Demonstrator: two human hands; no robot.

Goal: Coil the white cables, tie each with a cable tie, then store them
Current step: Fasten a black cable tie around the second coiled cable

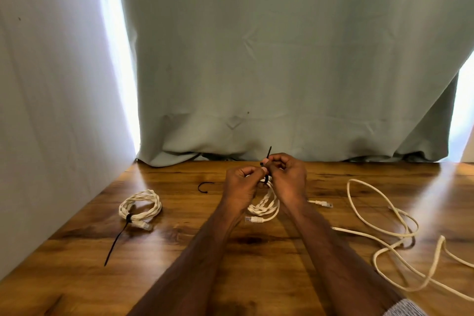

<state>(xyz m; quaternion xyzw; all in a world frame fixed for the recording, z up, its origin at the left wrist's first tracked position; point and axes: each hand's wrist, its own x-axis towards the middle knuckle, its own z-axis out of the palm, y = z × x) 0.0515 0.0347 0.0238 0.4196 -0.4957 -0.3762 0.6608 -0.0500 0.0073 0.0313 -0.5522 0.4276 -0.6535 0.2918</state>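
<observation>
Both hands, left (242, 182) and right (287, 174), pinch a black tie (268, 159) seemingly round the coil (265, 204) mid-table (179, 251); tied coil (139, 206) left of it, loose cable (384, 233) right.

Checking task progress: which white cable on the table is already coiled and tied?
The coil on the left, cinched by a black cable tie. The middle coil is in both hands, its tie unfinished; the right cable lies loose.
</observation>
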